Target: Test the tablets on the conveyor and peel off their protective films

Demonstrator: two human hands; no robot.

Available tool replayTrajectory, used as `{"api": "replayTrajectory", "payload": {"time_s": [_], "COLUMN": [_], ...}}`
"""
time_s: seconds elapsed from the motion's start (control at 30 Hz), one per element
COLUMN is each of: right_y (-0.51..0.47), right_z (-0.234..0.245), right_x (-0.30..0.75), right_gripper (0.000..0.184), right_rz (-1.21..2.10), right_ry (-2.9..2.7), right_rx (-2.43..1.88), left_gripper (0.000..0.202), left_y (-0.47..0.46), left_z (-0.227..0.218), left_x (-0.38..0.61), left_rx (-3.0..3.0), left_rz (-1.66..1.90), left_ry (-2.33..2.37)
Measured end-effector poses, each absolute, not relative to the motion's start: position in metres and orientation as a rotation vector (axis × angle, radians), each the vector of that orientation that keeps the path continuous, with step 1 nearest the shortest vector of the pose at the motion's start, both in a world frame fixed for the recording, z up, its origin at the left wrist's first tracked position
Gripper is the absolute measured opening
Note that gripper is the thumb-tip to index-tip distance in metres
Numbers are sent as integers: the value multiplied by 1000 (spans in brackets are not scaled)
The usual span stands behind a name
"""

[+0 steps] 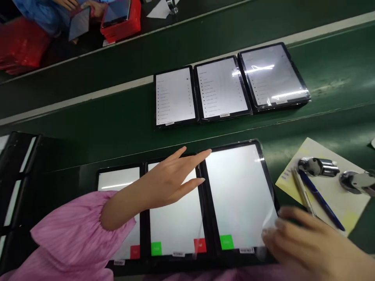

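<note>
Three lit tablets lie side by side before me: the left tablet (118,177), the middle tablet (175,226) and the right tablet (240,191). Their screens are white, with green or red squares along the lower edge. My left hand (172,177) reaches over the middle tablet, fingers spread and holding nothing, its fingertips by the right tablet's upper left edge. Blurred by motion, my right hand (310,238) is at the right tablet's lower right corner and hides it. Clear film (270,218) looks lifted there; whether my fingers grip it is unclear.
Three more tablets (224,88) showing lists lie farther back on the green bench. To the right, paper (331,195) bears a blue pen (320,199), a pale pen (303,191) and shiny metal pieces (319,167). Across the bench, another person's hands hold a tablet (79,24) near red trays (124,27).
</note>
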State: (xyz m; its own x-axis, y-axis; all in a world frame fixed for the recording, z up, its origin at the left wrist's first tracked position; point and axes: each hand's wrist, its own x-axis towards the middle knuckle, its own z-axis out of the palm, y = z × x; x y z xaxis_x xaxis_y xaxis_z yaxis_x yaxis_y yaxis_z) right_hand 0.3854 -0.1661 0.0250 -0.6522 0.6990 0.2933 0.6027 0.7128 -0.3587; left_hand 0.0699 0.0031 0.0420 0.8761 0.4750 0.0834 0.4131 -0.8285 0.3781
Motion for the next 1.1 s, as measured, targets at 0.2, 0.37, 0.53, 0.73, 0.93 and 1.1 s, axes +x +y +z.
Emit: {"api": "replayTrajectory", "payload": {"time_s": [0.2, 0.37, 0.53, 0.73, 0.93, 1.1], "right_y": [-55, -3, 3, -13, -28, -43], "right_z": [24, 3, 4, 12, 15, 20], "right_x": [392, 409, 413, 410, 409, 405], "right_gripper": [10, 15, 15, 20, 30, 25], "right_rz": [646, 642, 644, 686, 664, 630], "right_ry": [-1910, -1543, -1422, -1383, -1384, -1395], "right_rx": [-1248, -1440, -1454, -1409, -1410, -1444], "left_gripper": [25, 38, 36, 36, 40, 49], "left_y": [-73, -155, -180, -174, -56, 28], "left_z": [43, 24, 10, 10, 25, 25], "left_x": [29, 9, 11, 6, -5, 39], "left_rx": [2767, 2737, 2914, 2879, 2617, 2330], "left_rz": [472, 463, 528, 500, 380, -24], "left_ry": [757, 974, 1021, 1000, 1235, 1530]}}
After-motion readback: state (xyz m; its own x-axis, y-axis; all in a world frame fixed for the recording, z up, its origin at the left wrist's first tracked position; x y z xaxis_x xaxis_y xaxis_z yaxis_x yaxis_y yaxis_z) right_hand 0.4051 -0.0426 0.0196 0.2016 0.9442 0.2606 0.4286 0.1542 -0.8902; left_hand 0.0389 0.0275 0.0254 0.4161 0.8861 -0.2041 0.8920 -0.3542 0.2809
